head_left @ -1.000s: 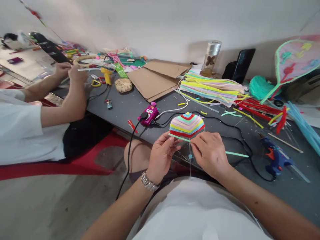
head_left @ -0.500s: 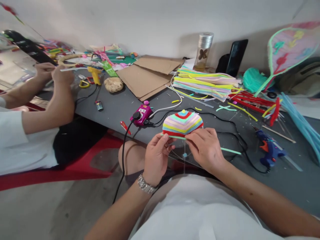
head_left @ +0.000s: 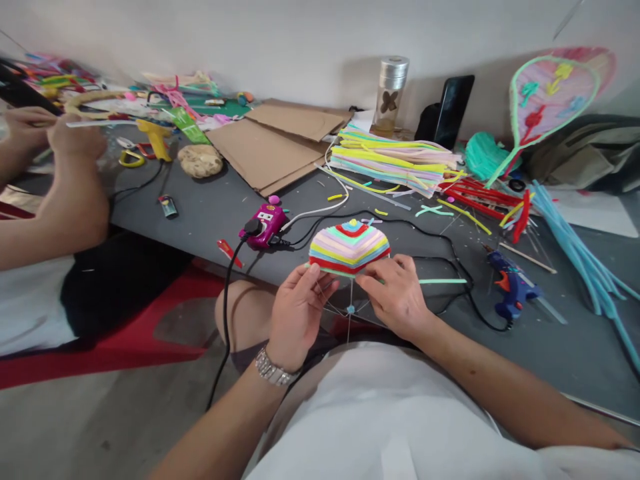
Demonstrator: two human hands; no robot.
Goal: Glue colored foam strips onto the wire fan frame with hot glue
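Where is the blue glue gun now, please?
In the head view, the blue glue gun lies on the table, right of the right hand.

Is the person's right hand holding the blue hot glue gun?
No: the right hand holds the striped multicoloured dome-shaped craft piece, while the blue hot glue gun lies apart on the dark grey table.

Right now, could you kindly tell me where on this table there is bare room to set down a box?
Grey tabletop shows between the cardboard sheets and the magenta plug-in unit, and below the blue hot glue gun near the table's front edge. It is crowded around the stacked coloured strips and the red strips.
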